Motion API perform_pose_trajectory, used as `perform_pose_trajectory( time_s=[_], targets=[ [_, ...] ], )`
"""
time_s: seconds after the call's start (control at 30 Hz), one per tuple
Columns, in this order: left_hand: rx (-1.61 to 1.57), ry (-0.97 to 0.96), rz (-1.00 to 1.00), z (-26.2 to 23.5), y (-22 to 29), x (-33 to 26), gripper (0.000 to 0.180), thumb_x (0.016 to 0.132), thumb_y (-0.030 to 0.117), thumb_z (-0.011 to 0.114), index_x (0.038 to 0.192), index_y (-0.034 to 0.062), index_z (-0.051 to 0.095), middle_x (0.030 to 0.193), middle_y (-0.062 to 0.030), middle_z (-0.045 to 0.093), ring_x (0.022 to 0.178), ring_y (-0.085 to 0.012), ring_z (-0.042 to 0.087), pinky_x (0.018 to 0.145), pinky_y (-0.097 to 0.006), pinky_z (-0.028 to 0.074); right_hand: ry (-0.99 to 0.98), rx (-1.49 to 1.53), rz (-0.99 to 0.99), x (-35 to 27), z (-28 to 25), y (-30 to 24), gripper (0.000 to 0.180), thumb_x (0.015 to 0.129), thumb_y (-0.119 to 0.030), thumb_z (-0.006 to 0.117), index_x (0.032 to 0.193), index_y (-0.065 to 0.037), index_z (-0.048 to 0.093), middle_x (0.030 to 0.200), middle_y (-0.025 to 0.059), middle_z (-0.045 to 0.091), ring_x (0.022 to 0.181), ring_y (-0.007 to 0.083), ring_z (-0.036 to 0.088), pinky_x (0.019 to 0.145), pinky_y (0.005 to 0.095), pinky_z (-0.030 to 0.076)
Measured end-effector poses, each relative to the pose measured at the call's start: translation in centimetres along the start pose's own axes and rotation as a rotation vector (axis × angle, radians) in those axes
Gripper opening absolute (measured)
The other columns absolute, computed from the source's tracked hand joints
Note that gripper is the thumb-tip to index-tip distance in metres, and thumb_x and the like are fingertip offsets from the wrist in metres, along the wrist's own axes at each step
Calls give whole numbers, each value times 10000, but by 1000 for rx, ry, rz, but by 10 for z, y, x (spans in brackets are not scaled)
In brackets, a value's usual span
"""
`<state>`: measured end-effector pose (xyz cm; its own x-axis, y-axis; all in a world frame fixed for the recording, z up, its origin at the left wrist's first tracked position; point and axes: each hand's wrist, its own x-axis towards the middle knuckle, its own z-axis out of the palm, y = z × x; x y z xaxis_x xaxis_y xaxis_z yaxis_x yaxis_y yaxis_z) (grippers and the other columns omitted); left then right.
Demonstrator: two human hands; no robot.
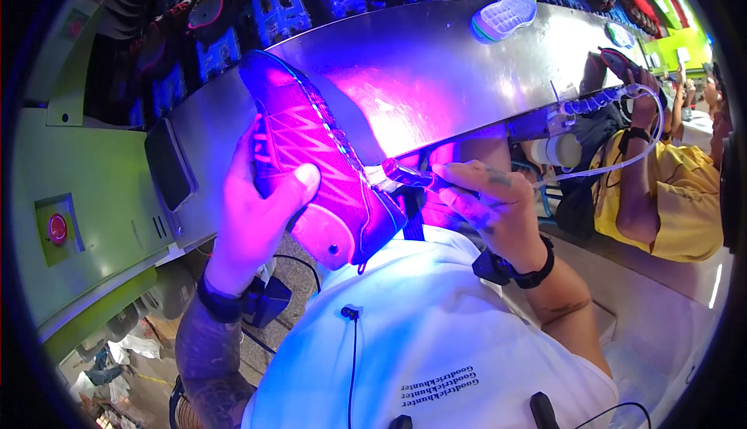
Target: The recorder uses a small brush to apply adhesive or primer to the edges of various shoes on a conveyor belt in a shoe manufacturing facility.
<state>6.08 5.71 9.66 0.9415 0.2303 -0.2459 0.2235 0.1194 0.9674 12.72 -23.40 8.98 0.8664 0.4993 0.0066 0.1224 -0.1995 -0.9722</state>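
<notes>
My left hand (261, 203) grips a shoe upper (311, 137), its thumb pressed on the side. The upper has a zigzag pattern and glows pink and purple under the coloured light. At its near end a smooth pale block with a small dark hole shows, likely the last inside. Between the fingers of my right hand (494, 199) is a brush (408, 174) with a dark red handle. Its pale bristles meet the shoe's lower right edge. The fingertips behind the upper are hidden.
Beyond the shoe runs a metal bench (436, 71) with a pale shoe sole (506, 16) on it. Several shoes on blue racks (280, 8) line the back. A clear hose (603, 170) curves on the right, near a co-worker in a yellow shirt (669, 211). A green machine (93, 180) stands left.
</notes>
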Motion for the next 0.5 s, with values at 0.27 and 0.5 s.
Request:
perform_pose_trajectory(
  time_s=[0.27, 0.5],
  targets=[
    [236, 145, 105, -9, -2, 13, 683, 967, 237, 713, 1496, -63, 402, 1298, -100, 593, 1191, -155, 576, 1041, -314, 460, -49, -317, -189, 14, -22, -5, 326, 837, -4, 765, 1159, -54, 768, 1019, 117, 773, 867, 235, 708, 804, 340, 545],
    [-308, 28, -66, 0, 5, 13, 414, 1069, 304, 535, 1360, 10, 548, 1198, -74, 670, 1124, -179, 665, 1003, -356, 518, 30, -509, -480, 32, -29, -29, 390, 809, 37, 765, 1190, -45, 751, 1049, 130, 761, 896, 270, 725, 817, 349, 562]
  ],
)
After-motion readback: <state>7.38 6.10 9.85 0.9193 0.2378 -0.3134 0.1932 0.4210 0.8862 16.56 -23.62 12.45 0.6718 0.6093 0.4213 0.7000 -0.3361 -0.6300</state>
